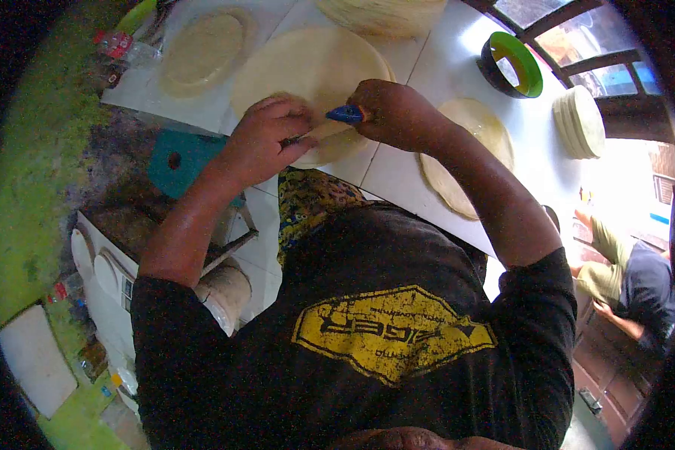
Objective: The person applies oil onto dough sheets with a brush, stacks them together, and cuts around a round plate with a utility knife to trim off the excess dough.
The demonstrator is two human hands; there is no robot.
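Note:
A large round, flat, pale dough-like sheet [330, 64] lies on the white tiled table. My left hand [274, 139] rests over its near left part, fingers bent and the thumb apart from them; the fingertips are slightly blurred. Just to the right, my right hand [386, 112] is closed around a blue tool [345, 114], whose tip points left over the sheet. What lies between the two hands is too small to make out. Other round sheets lie at the left [206, 56] and at the right [469, 142], beyond my right wrist.
At the table's far edge is a stack of round sheets [382, 15]. A green and black bowl [529, 67] and another pale stack [580, 122] stand at the right. A teal stool [176, 161] is below the table. Another person [645, 285] sits at the far right.

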